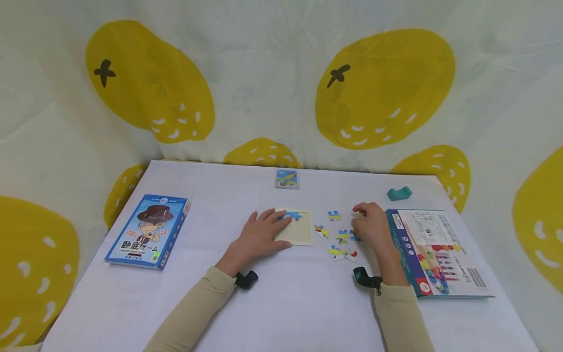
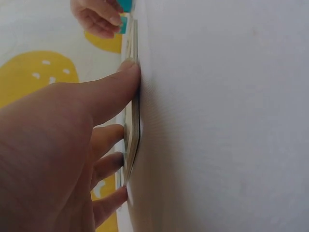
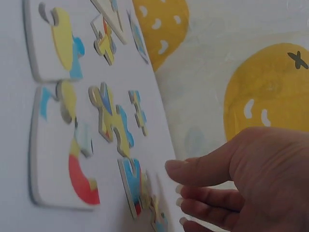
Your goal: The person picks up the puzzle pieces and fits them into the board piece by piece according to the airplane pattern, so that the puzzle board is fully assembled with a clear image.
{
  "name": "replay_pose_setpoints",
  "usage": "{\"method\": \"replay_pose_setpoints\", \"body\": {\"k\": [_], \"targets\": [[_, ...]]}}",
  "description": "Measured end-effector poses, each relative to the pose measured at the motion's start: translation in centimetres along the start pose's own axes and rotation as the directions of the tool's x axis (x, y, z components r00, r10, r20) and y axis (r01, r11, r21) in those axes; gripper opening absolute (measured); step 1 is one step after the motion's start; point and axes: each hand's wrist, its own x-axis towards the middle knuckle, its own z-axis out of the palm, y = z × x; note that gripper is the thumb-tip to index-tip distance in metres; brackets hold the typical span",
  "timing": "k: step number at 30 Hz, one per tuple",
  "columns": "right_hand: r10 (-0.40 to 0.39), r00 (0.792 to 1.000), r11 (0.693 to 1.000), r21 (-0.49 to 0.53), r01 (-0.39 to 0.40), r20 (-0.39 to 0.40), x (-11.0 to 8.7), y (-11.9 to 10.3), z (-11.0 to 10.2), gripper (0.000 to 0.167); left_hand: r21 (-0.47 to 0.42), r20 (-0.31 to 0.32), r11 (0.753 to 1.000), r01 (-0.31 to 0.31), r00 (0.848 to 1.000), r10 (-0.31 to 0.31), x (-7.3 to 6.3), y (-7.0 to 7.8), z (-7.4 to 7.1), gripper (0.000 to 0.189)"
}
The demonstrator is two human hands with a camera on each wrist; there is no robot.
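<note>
My left hand (image 1: 260,235) rests on a small pale wooden puzzle tray (image 1: 295,238), fingers spread over its left side. In the left wrist view the thumb (image 2: 116,89) touches the tray's near edge. A blue puzzle piece (image 1: 293,215) lies in the tray's upper part, partly behind the fingers. My right hand (image 1: 373,227) hovers beside loose puzzle pieces (image 1: 343,237) right of the tray, its fingers loosely bent. In the right wrist view nothing shows between thumb and fingers; pieces (image 3: 130,186) lie close to the fingertips. A white corner piece with red (image 3: 63,159) lies nearer.
A small picture card (image 1: 287,179) of a yellow plane lies behind the tray. At the left is a blue game box (image 1: 147,232). A larger box (image 1: 440,252) lies beside the right forearm, with a teal curved object (image 1: 399,193) behind it.
</note>
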Motion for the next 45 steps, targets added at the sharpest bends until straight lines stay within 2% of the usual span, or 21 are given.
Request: {"method": "replay_pose_setpoints", "body": {"k": [4, 9, 23, 31, 37, 45], "targets": [[0.064, 0.998, 0.996, -0.058, -0.063, 0.009, -0.5, 0.6, -0.4, 0.035, -0.006, -0.003, 1.0, -0.006, 1.0, 0.006, -0.1, 0.1, -0.1, 0.074], [0.105, 0.993, 0.99, -0.096, -0.101, 0.045, -1.2, 0.9, -0.7, 0.038, 0.007, 0.003, 1.0, -0.002, 1.0, 0.002, 0.0, 0.1, 0.0, 0.074], [0.177, 0.984, 0.984, 0.006, -0.177, -0.009, -1.1, 1.1, -0.6, 0.039, 0.018, 0.001, 1.0, 0.008, 1.0, -0.008, 0.1, -0.1, 0.2, 0.074], [0.133, 0.99, 0.99, 0.051, -0.131, -0.037, -0.8, 0.6, -0.6, 0.031, 0.012, 0.01, 1.0, 0.016, 1.0, -0.016, 0.1, -0.2, 0.4, 0.074], [0.101, 0.993, 0.994, 0.043, -0.099, -0.054, -0.8, -0.3, -0.5, 0.024, 0.014, 0.011, 1.0, 0.02, 1.0, -0.021, 0.1, -0.1, 0.5, 0.074], [0.102, 0.995, 0.988, 0.122, -0.1, -0.014, -0.4, -1.8, 0.3, 0.032, 0.002, 0.013, 1.0, 0.018, 1.0, -0.018, 0.1, -0.1, 0.3, 0.075]]}}
